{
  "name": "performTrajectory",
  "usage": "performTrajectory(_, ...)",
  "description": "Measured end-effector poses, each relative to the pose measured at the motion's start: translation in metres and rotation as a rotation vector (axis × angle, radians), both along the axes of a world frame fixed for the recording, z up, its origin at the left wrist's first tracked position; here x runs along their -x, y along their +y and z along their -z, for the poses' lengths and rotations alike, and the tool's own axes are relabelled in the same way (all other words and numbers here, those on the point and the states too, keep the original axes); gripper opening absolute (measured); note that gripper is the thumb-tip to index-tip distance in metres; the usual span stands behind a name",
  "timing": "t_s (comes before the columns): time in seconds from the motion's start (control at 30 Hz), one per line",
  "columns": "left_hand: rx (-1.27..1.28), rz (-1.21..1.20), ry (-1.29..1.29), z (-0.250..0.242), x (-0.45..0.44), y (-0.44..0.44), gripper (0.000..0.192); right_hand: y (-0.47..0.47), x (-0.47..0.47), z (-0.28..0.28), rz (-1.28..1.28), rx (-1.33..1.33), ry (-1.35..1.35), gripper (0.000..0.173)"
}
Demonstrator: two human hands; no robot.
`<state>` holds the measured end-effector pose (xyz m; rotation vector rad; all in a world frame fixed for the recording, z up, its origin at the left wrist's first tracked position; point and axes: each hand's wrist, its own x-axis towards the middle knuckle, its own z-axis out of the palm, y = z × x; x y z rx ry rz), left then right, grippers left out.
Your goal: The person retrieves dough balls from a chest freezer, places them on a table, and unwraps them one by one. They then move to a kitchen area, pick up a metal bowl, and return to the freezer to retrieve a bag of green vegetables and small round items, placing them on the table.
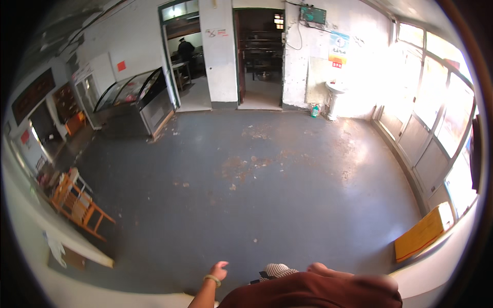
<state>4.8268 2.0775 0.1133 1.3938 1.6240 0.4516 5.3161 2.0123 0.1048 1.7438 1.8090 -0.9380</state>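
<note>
My left hand [219,272] hangs over the grey floor [208,215] at the bottom of the view, a bracelet [212,280] around its wrist. Nothing is in it, and its fingers are loosely curved and partly apart. My right hand [317,268] shows only in part beside the dark red clothing [304,290] on my body; its fingers are hard to make out. Between the two hands, black-and-white striped fabric [279,269] shows below me. Neither hand touches any furniture.
A glass-topped display freezer [144,115] stands back left, beside two doorways. Through the left one, a person [185,50] stands inside. A pedestal sink [335,88] is back right. Wooden chairs [79,202] are at left, a yellow box [420,235] at right. The floor paint is worn in patches.
</note>
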Motion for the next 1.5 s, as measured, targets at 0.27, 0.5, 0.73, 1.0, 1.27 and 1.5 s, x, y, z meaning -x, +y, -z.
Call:
performTrajectory(0.27, -0.013, 1.065, -0.171, -0.172, -0.101, 0.313, 0.032, 0.257, 0.008, 0.003, 0.314, -0.291, 0.451, 0.026)
performTrajectory(0.5, -0.163, 1.186, -0.2, -0.216, -0.107, 0.506, 0.034, 0.569, 0.217, -0.243, -0.116, 0.15, 1.281, 0.07)
performTrajectory(0.73, 0.074, 1.04, -0.301, -0.184, -0.07, 0.726, 0.03, 0.811, 0.302, -0.277, -0.358, 0.164, 0.838, 0.079)
performTrajectory(1.0, -0.274, 1.318, -0.109, -0.212, -0.129, 1.065, 0.029, 1.108, 0.257, -0.263, -0.195, -0.19, 0.661, 0.077)
performTrajectory(1.27, -0.082, 1.083, -0.308, -0.124, -0.218, 1.467, 0.028, 1.356, 0.112, -0.216, -0.274, -1.011, 0.598, 0.042)
performTrajectory(1.5, 0.254, -0.075, 0.462, 0.043, -0.036, 1.619, 0.031, 1.569, -0.062, -0.158, -0.246, -0.484, 0.543, 0.036)
